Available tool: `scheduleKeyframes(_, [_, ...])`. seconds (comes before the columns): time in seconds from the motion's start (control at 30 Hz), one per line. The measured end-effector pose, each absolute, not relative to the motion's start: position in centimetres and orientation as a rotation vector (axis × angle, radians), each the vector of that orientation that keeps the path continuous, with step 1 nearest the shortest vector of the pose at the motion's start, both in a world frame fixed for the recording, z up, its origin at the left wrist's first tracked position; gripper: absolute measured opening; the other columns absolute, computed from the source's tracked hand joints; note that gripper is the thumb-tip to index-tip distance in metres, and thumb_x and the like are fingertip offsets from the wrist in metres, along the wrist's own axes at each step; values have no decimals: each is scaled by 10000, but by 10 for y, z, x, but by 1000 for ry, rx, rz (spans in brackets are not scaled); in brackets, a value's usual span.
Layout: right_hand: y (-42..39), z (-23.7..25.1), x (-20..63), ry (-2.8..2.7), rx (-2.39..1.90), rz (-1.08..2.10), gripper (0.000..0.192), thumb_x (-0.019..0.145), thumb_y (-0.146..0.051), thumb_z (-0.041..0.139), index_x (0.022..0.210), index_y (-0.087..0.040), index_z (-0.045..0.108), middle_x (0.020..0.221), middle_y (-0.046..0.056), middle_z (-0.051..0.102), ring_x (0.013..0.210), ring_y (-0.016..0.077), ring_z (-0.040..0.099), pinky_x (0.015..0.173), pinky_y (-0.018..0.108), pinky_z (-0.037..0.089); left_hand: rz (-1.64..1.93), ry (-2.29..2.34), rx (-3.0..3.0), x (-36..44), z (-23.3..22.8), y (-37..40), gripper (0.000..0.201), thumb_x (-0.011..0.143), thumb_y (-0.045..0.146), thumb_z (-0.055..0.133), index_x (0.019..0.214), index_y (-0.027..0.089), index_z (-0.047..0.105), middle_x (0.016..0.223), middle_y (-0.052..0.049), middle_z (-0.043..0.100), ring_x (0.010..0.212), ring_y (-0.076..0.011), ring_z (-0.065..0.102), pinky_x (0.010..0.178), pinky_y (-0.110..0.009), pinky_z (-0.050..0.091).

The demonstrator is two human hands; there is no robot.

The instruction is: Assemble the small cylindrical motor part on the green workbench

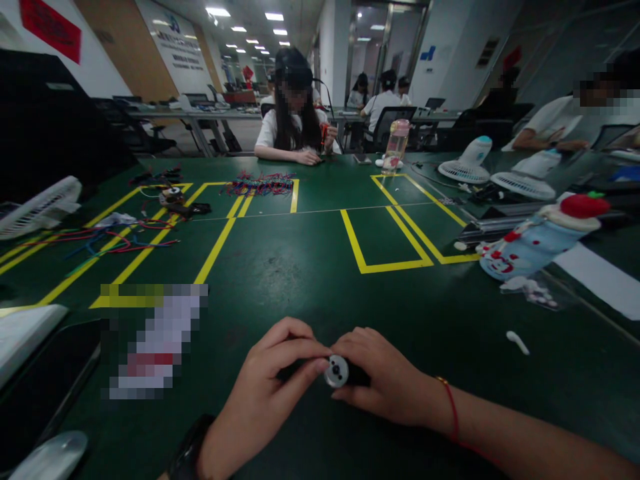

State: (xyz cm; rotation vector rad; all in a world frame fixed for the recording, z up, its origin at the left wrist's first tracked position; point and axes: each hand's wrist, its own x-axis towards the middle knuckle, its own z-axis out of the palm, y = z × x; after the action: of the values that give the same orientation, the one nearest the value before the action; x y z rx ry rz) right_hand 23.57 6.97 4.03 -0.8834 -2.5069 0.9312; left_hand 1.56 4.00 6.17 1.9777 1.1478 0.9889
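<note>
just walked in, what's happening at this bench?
A person holds a small black part with a round silver end between both hands, left hand and right hand, just above the green table. A pile of coloured wires lies farther back, where another person sits working. Small fans stand to the right.

Open-plan assembly workshop in an office hall

Long green worktable (320, 267) marked with yellow tape, bundles of coloured wires (260, 184), desk fans (467, 163), seated workers under ceiling lights.
</note>
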Motion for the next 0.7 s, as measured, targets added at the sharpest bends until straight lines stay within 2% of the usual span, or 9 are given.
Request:
scheduleKeyframes(0.13, [71, 42, 239, -2502, -884, 961, 335, 829, -373, 674, 1109, -220, 572, 1064, 38, 634, 929, 201, 522, 820, 342, 358, 883, 1153, 2025, -8, 56, 48, 157, 913, 213, 630, 1001, 303, 723, 989, -15, 567, 926, -181, 571, 798, -282, 470])
scheduleKeyframes(0.37, [71, 43, 241, -2486, -892, 983, 348, 816, -353, 687, 1119, -222, 577, 1055, 30, 633, 927, 198, 523, 827, 342, 362, 539, 1117, 2268, -24, 30, 59, 171, 869, 271, 698, 992, 380, 746, 1082, -8, 593, 984, -213, 541, 867, -353, 418])
scheduleKeyframes(0.57, [74, 41, 239, -2487, -893, 999, 343, 804, -335, 699, 1107, -230, 575, 1054, 13, 631, 922, 186, 521, 821, 332, 361, 477, 1110, 2352, -20, 32, 60, 182, 867, 285, 701, 1003, 398, 742, 1070, -2, 611, 973, -216, 536, 823, -332, 396])
scheduleKeyframes(0.7, [74, 40, 240, -2486, -895, 1001, 351, 806, -349, 699, 1112, -232, 574, 1057, 11, 630, 923, 184, 522, 824, 331, 359, 478, 1102, 2321, -23, 30, 61, 232, 876, 294, 690, 1084, 393, 712, 1096, -5, 610, 997, -220, 542, 861, -349, 413])
